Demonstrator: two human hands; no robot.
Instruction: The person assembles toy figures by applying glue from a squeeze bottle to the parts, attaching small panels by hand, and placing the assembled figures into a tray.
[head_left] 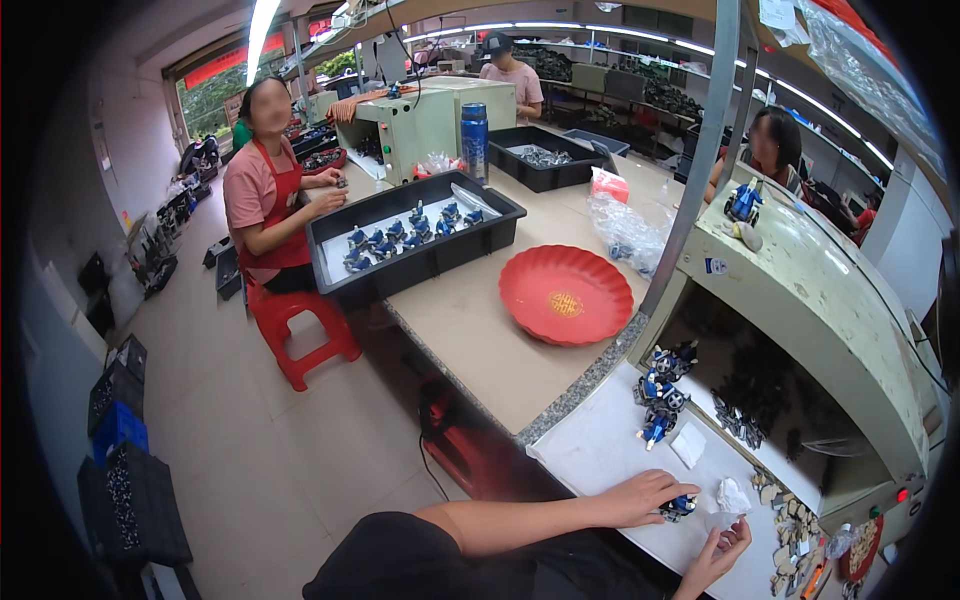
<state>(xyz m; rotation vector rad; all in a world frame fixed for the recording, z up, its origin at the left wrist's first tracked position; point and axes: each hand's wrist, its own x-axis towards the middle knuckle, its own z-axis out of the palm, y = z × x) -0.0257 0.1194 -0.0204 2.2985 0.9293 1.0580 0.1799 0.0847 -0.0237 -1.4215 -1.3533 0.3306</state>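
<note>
My left hand [645, 497] is closed around a small blue-and-black model vehicle [680, 507] low over the white work surface [590, 440]. Just to its right, my right hand [717, 556] pinches a crumpled white tissue [731, 496] between thumb and fingers. The tissue is close to the model. Beyond my left hand stands a cluster of similar blue-and-silver model vehicles [661, 392] with round wheel-like parts. A folded white cloth [688, 444] lies between that cluster and my hands.
A pale-green curved machine housing [810, 270] rises on the right, with metal parts [738, 420] in its opening. Flat tan pieces [795, 530] lie beside my right hand. Ahead are a red scalloped tray [565, 295] and a black bin [415, 245] of models. A person [275, 190] sits across.
</note>
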